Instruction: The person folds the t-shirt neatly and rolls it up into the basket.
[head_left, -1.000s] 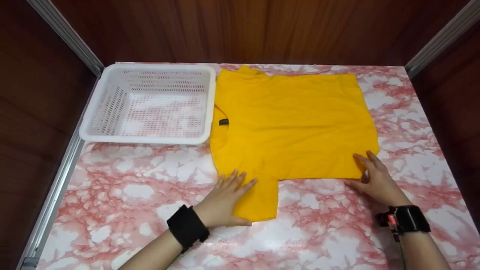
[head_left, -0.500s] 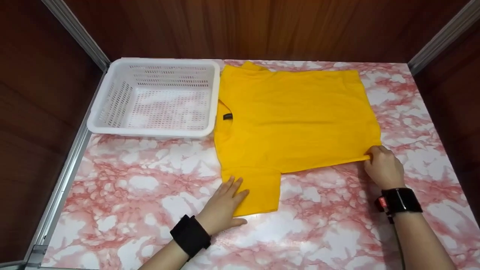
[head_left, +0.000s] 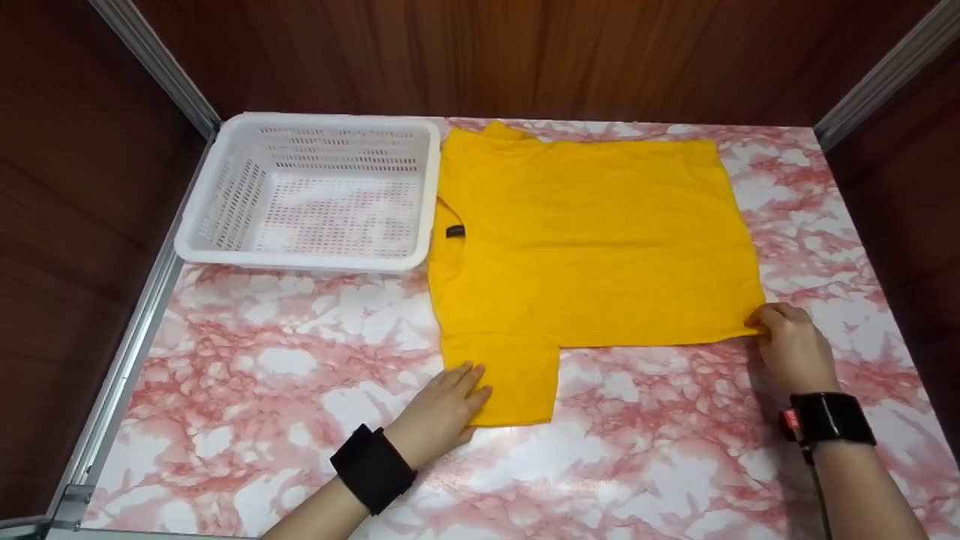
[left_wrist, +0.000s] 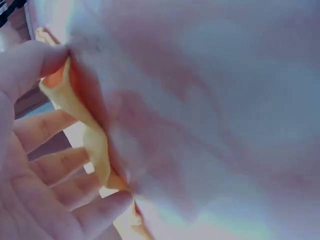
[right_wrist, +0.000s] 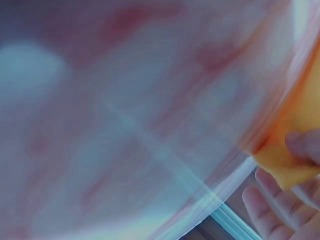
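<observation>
A yellow T-shirt point(head_left: 607, 247) lies spread sideways on the marbled surface, its neckline with a dark label to the left and its hem to the right. My left hand point(head_left: 439, 412) rests on the near sleeve, fingers nearly straight over the cloth. The left wrist view has the thumb and fingers along the edge of the sleeve point(left_wrist: 92, 137). At the near hem corner, my right hand point(head_left: 796, 349) pinches the fabric. In the right wrist view, thumb and fingers hold that corner point(right_wrist: 290, 172). The far sleeve is mostly hidden under the shirt.
A white perforated plastic basket point(head_left: 322, 259) stands at the back left, right beside the collar. Dark wooden panels point(head_left: 525, 60) rise at the back and sides, with metal strips point(head_left: 157, 67) in the corners. Both wrists wear black bands point(head_left: 373, 469).
My right hand has taken hold of the near hem corner, lifted it away, then brought it back toward me and rightward, straightening the side edge. My left hand has slid slightly toward the sleeve's outer edge.
</observation>
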